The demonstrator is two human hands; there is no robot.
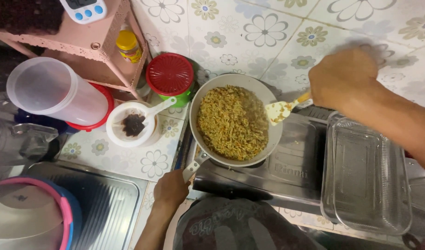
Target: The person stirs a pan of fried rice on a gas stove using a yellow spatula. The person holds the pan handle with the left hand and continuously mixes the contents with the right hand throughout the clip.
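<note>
A pale frying pan [272,139] full of yellow-brown noodles [231,122] sits on a steel stove [291,171]. My left hand [170,189] grips the pan's handle [192,167] at the near side. Over the pan's right rim, my right hand [343,76] holds a spatula [281,110] whose cream blade has bits of noodle stuck to it.
A clear glass dish [365,176] rests on the stove's right side. Left of the pan stand a white strainer cup with dark residue [133,124], a red-lidded green container [170,75], a clear jug [55,92] and a pink shelf [87,37]. A steel sink [106,203] holds a pink-rimmed basin [64,213].
</note>
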